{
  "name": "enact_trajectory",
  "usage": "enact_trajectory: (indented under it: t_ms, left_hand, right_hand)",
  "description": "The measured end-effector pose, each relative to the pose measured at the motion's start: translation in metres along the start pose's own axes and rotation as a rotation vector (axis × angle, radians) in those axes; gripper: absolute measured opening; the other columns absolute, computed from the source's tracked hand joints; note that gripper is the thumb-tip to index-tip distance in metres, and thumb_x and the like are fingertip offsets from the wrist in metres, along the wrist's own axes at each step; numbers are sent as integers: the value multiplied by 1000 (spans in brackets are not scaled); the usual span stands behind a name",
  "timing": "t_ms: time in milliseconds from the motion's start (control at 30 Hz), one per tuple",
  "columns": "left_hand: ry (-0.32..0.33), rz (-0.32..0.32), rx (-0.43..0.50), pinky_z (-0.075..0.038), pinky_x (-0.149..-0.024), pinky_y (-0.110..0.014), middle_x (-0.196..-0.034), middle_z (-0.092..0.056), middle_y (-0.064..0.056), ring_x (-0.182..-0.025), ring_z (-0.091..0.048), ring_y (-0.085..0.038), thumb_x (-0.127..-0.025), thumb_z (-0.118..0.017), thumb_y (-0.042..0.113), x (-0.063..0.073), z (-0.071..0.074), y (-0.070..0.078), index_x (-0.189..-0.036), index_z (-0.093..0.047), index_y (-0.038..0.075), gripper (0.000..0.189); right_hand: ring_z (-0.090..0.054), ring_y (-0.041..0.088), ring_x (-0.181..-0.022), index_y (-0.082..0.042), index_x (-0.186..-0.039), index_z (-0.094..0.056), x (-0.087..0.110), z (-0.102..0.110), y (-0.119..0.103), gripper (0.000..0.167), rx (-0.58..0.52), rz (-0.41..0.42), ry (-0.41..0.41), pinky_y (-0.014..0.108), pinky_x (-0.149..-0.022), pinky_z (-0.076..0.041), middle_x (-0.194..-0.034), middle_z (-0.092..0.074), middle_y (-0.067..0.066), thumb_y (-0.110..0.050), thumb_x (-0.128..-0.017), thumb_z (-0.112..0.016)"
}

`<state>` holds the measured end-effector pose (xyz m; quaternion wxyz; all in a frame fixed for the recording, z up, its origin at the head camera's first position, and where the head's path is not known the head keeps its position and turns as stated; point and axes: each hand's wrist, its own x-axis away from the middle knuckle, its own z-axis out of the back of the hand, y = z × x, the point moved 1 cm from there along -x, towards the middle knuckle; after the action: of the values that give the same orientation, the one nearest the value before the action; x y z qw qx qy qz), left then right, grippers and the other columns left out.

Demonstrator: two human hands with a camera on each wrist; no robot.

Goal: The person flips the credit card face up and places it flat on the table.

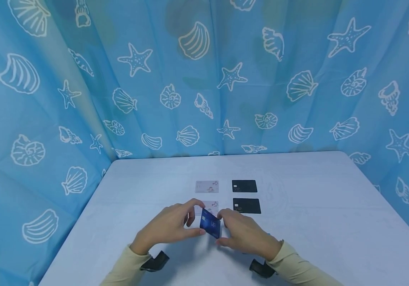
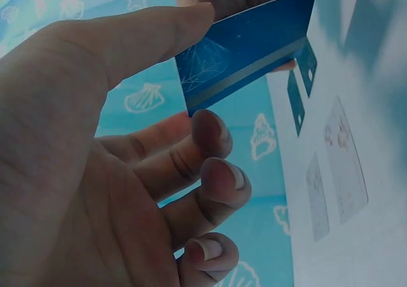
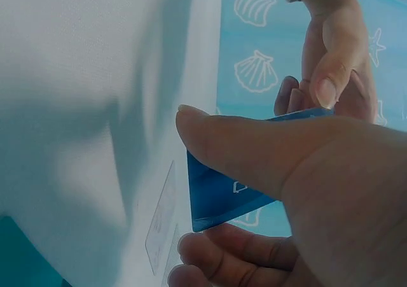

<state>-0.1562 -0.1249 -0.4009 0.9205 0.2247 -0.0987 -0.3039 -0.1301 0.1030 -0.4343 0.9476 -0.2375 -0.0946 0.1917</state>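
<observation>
A dark blue bank card (image 1: 210, 223) is held tilted above the table between both hands. My left hand (image 1: 168, 225) pinches its left end, thumb on one edge and index fingertip at the opposite corner; the other fingers curl loosely. My right hand (image 1: 245, 231) grips the other end between thumb and fingers. The left wrist view shows the card's back with a grey stripe (image 2: 248, 74). Just beyond the hands lies a pale floral card (image 1: 211, 206), partly covered by the left hand and blue card. A black VIP card (image 1: 247, 205) lies beyond the right hand.
Farther back lie a second pale card (image 1: 207, 186) and a second black card (image 1: 244, 186), side by side. A flat blue-green piece (image 3: 25, 255) shows at the right wrist view's lower corner. A blue shell-print curtain (image 1: 204, 79) hangs behind the white table (image 1: 315, 190).
</observation>
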Motion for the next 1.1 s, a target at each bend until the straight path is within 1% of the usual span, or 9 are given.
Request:
enact_trajectory:
  t_ms: [133,300,400,633,867,1100]
  left_hand:
    - [-12,19,-20,-40,-58,-22,-78,-57,12,-65,-48,-5,-87,-80,51,2,3,-2,-140,-52,25,66]
    - [-21,42,-39,-40,-57,-22,-78,-56,11,-64,-49,-5,-85,-81,51,2,5,-4,-139,-54,24,66]
    - [-22,38,-49,-39,-57,-22,-77,-56,11,-64,-48,-5,-85,-82,50,1,5,-6,-139,-55,23,66]
    - [-16,19,-84,-35,-55,-20,-74,-56,11,-60,-44,-3,-84,-84,44,0,4,-11,-134,-59,19,62]
    - [-23,16,-114,-34,-55,-21,-73,-56,8,-60,-44,-4,-82,-86,42,1,6,-9,-130,-61,17,60]
    - [-53,46,-126,-35,-55,-22,-72,-55,8,-60,-46,-5,-81,-87,40,0,4,-8,-129,-63,16,58]
  right_hand:
    - [-57,13,-89,-10,-130,-60,0,1,0,67,0,3,1,37,-79,-56,-106,-66,2,-41,-78,-90]
    - [-57,12,-89,-11,-130,-61,1,1,0,66,10,8,3,36,-79,-55,-106,-66,1,-40,-79,-90]
    - [-57,13,-89,-11,-130,-61,1,2,0,66,10,6,5,37,-80,-56,-106,-67,1,-40,-79,-90]
    - [-56,13,-89,-10,-131,-60,1,3,1,66,7,2,0,38,-80,-54,-106,-66,1,-39,-80,-89]
    - [-56,13,-90,-10,-132,-60,0,2,1,67,-2,-9,-5,39,-82,-55,-108,-67,1,-39,-80,-89]
    - [-55,13,-89,-10,-133,-59,-2,-1,3,67,-16,-11,-30,37,-80,-53,-106,-65,0,-38,-80,-89]
